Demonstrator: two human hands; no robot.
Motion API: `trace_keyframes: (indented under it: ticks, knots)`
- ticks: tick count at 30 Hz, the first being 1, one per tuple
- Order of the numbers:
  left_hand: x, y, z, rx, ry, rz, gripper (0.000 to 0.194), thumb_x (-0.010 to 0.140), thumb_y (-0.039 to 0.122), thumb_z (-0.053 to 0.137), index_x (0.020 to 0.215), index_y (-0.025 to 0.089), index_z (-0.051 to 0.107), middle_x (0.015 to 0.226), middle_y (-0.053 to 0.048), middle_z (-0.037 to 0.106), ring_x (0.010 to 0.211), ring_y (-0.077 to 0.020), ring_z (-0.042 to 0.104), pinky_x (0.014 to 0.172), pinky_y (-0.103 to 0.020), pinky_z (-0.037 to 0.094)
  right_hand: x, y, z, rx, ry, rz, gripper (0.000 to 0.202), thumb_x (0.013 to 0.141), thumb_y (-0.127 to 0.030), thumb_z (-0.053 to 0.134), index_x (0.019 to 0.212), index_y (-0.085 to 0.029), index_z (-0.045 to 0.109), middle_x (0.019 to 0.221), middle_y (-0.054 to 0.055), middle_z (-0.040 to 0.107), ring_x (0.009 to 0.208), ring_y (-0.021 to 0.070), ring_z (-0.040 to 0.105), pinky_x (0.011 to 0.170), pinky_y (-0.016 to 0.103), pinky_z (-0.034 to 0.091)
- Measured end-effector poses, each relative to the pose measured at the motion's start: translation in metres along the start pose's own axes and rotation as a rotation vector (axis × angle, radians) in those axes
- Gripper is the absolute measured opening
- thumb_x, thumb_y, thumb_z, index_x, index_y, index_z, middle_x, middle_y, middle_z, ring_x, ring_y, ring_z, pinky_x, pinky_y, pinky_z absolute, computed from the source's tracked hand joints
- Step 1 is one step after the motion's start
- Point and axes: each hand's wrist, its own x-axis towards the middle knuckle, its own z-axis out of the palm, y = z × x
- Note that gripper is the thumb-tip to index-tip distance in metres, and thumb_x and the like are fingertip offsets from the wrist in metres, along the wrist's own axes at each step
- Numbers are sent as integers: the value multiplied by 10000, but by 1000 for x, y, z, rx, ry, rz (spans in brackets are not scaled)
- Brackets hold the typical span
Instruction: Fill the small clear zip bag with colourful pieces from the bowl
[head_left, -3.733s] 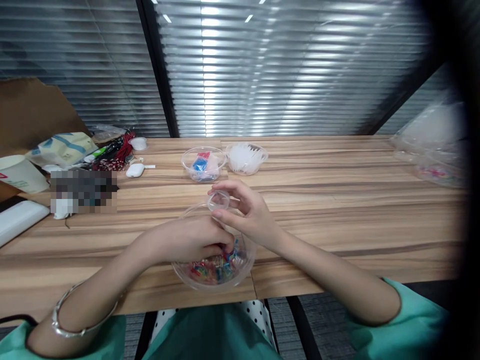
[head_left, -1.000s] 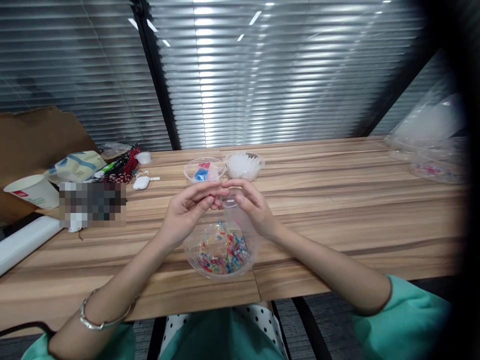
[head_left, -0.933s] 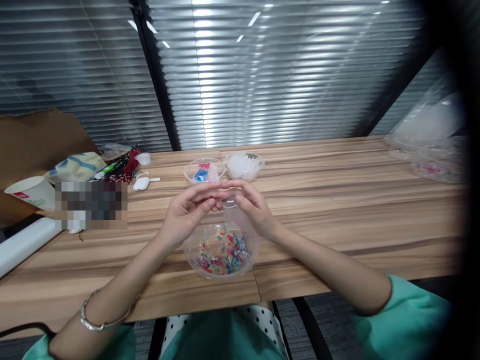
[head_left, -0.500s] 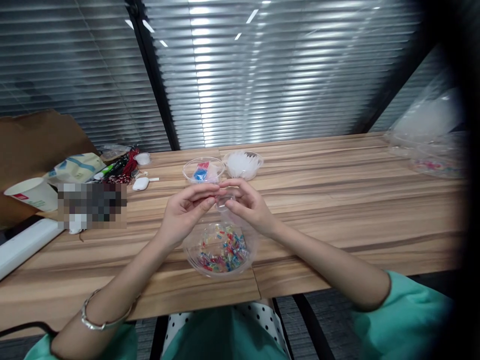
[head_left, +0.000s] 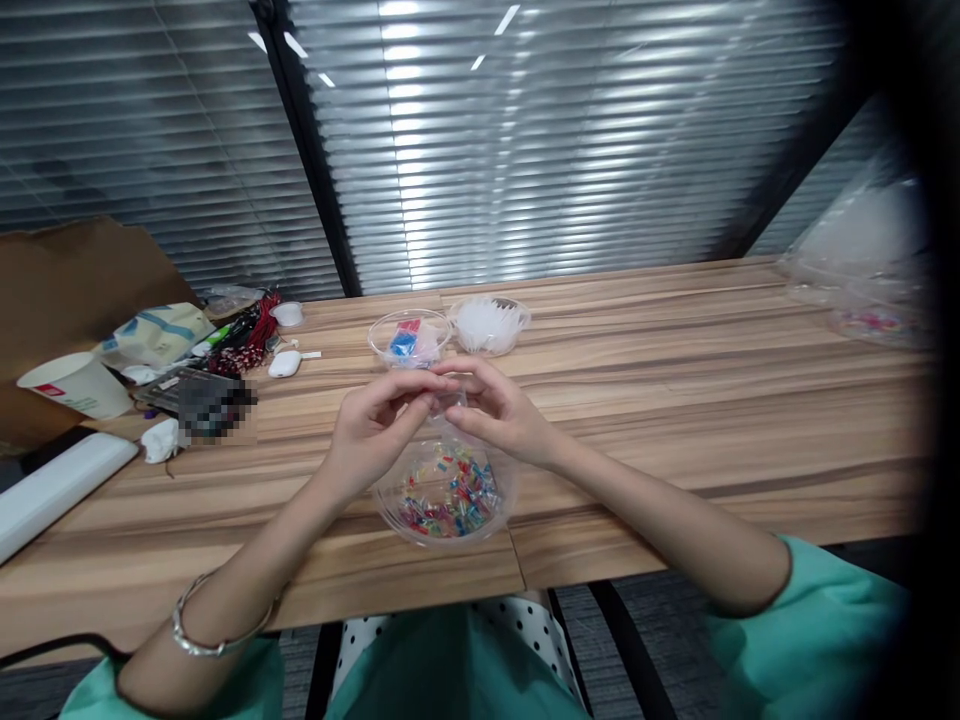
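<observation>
My left hand (head_left: 379,422) and my right hand (head_left: 501,412) meet above a round clear bowl (head_left: 386,500), fingertips nearly touching. Between them is a small clear plastic piece (head_left: 452,400), pinched by the fingers of both hands; its exact shape is partly hidden. In the bowl lie many small colourful pieces (head_left: 469,500), red, blue, yellow and green. Just behind my hands are a clear dish (head_left: 373,343) with red and blue packets (head_left: 403,342) and another dish holding translucent white pieces (head_left: 487,325).
At the left are a paper cup (head_left: 79,388), a white case (head_left: 285,363), a crumpled tissue (head_left: 160,440), dark red strings (head_left: 259,335) and a long white box (head_left: 64,490). Plastic bags (head_left: 855,250) stand at the far right, before the window blinds.
The view has shifted slightly. My fingers have closed in a little more around the clear piece, which shows less than before. The bowl and dishes stay in place on the table.
</observation>
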Motion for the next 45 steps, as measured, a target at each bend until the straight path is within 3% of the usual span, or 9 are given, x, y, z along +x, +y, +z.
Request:
trace_keyframes:
  ticks: [8,23,28,36,45]
  knots:
    - [0,5,2,71,-14,67,204,870,81,646,1021,197,721,1021,-37,752,965,-133,706,871,-223,577,1,-3,1,-43,-11,10,402,900,-240,643,1280,-272,515,1325,61,507,1152,169,596,1001,335,526]
    - [-3,0,0,38,14,-15,235,871,156,682,1101,203,701,1055,-48,751,1002,-159,709,882,-241,589,0,-2,-1,-78,-41,4,437,900,-264,643,1306,-274,480,1181,49,611,1078,171,635,943,332,551]
    - [-2,5,1,103,56,18,128,868,152,683,987,189,717,921,-28,764,862,-128,724,785,-201,589,0,-3,0,-58,-43,7,422,883,-244,663,1277,-263,513,1284,57,550,1095,160,636,918,294,568]
    - [-2,2,0,74,43,36,51,858,145,690,898,176,694,792,-3,718,731,-92,687,683,-163,559,0,-6,-2,-66,-103,35,466,878,-243,673,1301,-246,479,1122,52,655,1077,180,661,924,337,560]
    - [-2,-2,-2,227,50,136,110,784,150,770,872,189,715,843,-33,720,840,-165,670,814,-300,528,1,-7,-2,-53,-121,20,485,871,-229,684,1313,-241,485,1113,53,649,1024,160,657,889,301,538]
